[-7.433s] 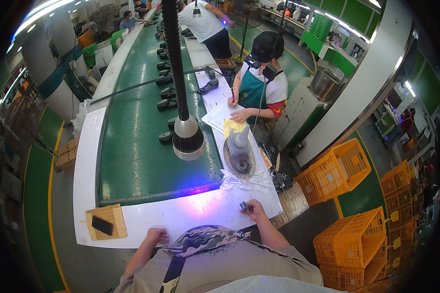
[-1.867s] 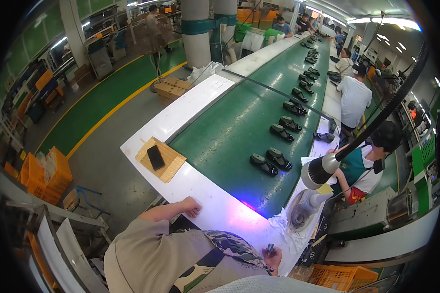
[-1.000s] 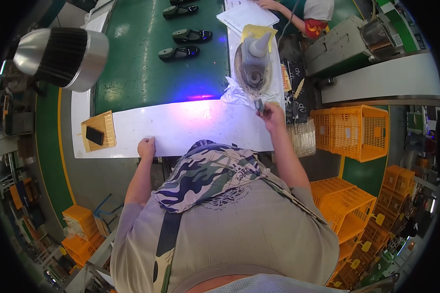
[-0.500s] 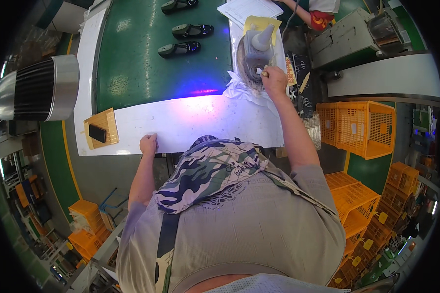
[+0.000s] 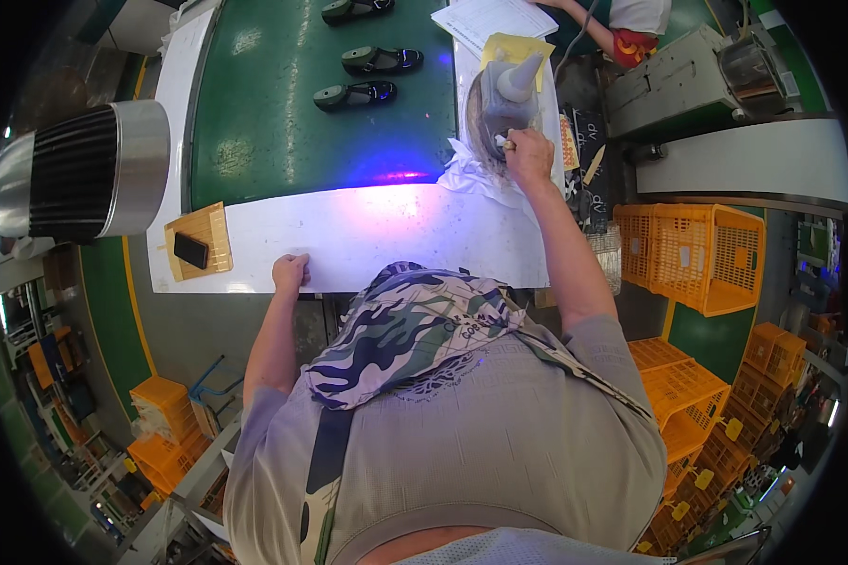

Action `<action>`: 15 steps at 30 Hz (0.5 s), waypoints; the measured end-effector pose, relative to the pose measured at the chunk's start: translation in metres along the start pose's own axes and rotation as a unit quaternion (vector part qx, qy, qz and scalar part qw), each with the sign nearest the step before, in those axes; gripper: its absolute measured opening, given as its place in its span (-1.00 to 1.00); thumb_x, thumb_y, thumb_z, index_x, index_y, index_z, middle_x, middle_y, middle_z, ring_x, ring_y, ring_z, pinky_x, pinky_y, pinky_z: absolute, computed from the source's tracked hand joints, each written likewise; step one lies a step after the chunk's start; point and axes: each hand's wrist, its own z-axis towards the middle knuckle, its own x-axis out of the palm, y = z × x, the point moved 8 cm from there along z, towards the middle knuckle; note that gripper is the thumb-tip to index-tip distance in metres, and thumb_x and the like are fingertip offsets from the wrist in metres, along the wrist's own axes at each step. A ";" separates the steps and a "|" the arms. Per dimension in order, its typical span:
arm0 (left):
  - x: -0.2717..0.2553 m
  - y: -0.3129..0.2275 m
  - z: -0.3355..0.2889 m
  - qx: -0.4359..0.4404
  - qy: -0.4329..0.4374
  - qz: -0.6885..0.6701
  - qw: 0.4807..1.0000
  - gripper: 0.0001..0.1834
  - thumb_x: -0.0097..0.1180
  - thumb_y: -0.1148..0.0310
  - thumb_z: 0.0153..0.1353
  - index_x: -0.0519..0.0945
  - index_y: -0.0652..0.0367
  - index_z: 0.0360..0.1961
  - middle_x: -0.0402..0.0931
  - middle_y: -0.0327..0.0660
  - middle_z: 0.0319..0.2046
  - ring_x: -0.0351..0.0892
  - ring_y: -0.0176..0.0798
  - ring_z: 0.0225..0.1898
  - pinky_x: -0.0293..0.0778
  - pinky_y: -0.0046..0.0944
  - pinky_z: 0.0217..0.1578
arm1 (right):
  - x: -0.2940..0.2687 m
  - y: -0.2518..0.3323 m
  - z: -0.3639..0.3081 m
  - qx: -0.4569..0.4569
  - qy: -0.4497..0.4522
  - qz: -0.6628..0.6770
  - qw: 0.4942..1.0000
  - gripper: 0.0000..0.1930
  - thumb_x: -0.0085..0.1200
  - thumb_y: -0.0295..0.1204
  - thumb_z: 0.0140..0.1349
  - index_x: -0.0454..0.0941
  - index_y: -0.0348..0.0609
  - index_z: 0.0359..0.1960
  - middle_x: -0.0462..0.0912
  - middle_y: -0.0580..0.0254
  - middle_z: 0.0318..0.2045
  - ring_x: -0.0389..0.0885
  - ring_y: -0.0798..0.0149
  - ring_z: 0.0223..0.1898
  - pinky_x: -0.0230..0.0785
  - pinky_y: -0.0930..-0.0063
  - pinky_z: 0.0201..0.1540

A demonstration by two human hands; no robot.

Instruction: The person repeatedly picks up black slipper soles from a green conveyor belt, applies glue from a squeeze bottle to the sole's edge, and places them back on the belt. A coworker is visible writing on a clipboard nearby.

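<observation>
My right hand (image 5: 530,155) is closed on a small white-tipped stick (image 5: 508,144), its tip down by a round grimy dish (image 5: 481,132). Just beyond the fingers stands a translucent squeeze bottle (image 5: 511,91) with a cone-shaped nozzle, in that dish. Near the front edge of the white tabletop (image 5: 367,240), my left hand (image 5: 290,271) rests in a loose fist with nothing seen in it. Black strap shoes (image 5: 356,95) with pale insoles lie in a row on the green conveyor belt (image 5: 273,141), apart from both hands.
A crumpled white cloth (image 5: 476,177) lies beside the dish. Printed papers (image 5: 495,21) and a yellow sheet (image 5: 542,47) are behind it. A phone (image 5: 190,250) rests on cardboard at left, near a silver-and-black duct (image 5: 75,169). Orange crates (image 5: 693,254) stand right. Another person's arm (image 5: 589,26) shows at the top.
The whole view has shifted slightly, so the belt, shoes and bottle appear farther right. My right hand sits a little farther left relative to the bottle. My left fist stays at the table edge.
</observation>
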 end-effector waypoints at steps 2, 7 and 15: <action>0.006 -0.009 0.003 0.004 0.051 -0.035 0.998 -0.77 0.25 0.34 0.07 0.55 0.32 -0.44 0.54 -0.15 -0.61 0.51 -0.33 -0.68 0.44 -0.34 -0.65 | -0.009 0.005 -0.001 -0.019 -0.017 0.002 1.000 -0.92 0.17 -0.44 0.00 0.63 -0.03 -0.43 0.61 0.23 -0.39 0.57 0.08 -0.21 0.29 0.13 -0.14; 0.026 -0.079 0.040 0.149 0.021 0.049 0.987 -0.57 0.36 0.30 -0.04 0.58 0.38 -0.19 0.64 -0.07 -0.43 0.62 -0.23 -0.51 0.55 -0.27 -0.44 | -0.009 0.015 -0.007 -0.091 0.022 -0.042 0.995 -0.90 0.19 -0.45 -0.05 0.63 -0.02 -0.44 0.61 0.23 -0.39 0.56 0.09 -0.21 0.28 0.12 -0.11; 0.103 -0.299 0.044 0.429 -0.044 0.316 0.845 -0.22 0.43 0.32 -0.15 0.41 0.22 0.17 0.46 -0.01 0.12 0.47 0.01 0.14 0.40 -0.11 0.16 | -0.005 -0.029 -0.018 0.175 0.036 0.158 0.971 -0.86 0.25 -0.37 -0.05 0.61 -0.12 -0.48 0.63 0.16 -0.52 0.61 0.08 -0.43 0.39 0.19 -0.31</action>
